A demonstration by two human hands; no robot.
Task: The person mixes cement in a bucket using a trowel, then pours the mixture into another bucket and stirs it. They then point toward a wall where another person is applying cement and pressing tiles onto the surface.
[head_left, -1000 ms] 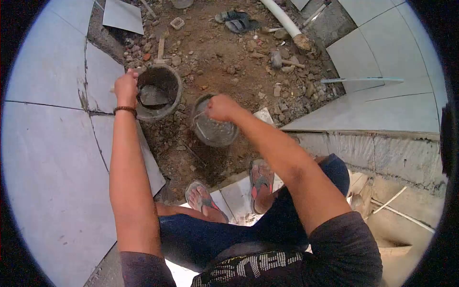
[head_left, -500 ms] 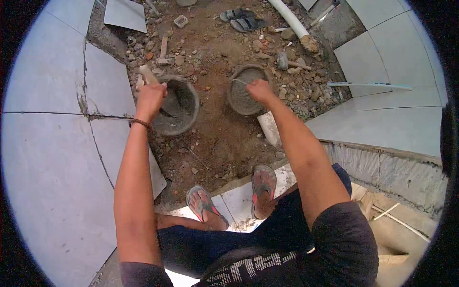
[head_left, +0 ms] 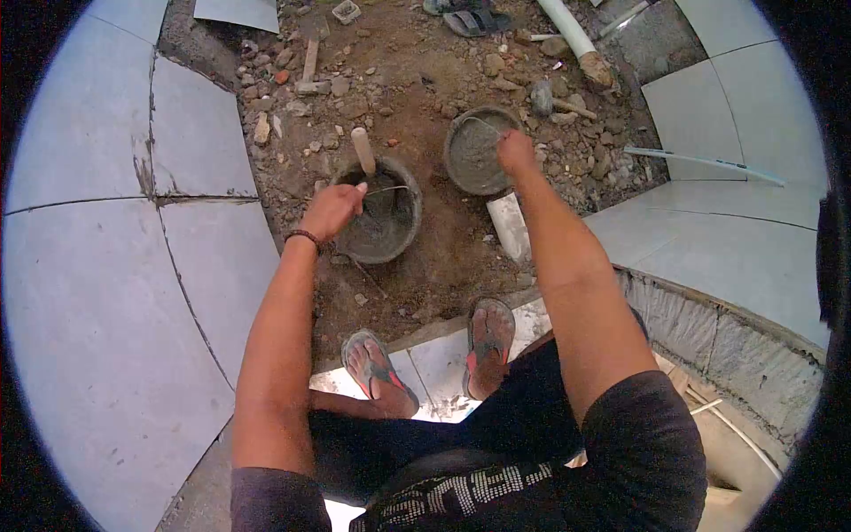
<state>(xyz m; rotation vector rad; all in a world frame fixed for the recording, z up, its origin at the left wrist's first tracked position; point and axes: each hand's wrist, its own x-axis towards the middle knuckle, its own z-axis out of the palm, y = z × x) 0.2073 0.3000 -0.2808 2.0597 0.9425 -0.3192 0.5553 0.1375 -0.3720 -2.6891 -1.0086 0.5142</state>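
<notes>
Two dark buckets are in front of me on the dirt. My left hand (head_left: 335,211) is closed at the left rim of the left bucket (head_left: 413,232), gripping its thin wire handle (head_left: 387,189). Inside that bucket is grey residue, and a tool with a pale wooden grip (head_left: 363,151) stands up out of it at the far rim; its lower end is hidden. My right hand (head_left: 517,152) is closed on the wire handle of the right bucket (head_left: 450,168), which holds grey wet mortar (head_left: 476,158). That bucket looks slightly tilted.
A white pipe piece (head_left: 509,226) lies just below the right bucket. Stones, a hammer (head_left: 310,71), a mallet (head_left: 542,97), a long white pipe (head_left: 567,31) and sandals (head_left: 477,21) lie beyond. Tiled slabs (head_left: 204,133) flank the dirt on both sides.
My left hand has let go of the wooden-gripped tool and taken the left bucket's handle. That bucket has shifted right and toward me. My right hand keeps hold of its bucket's handle.
</notes>
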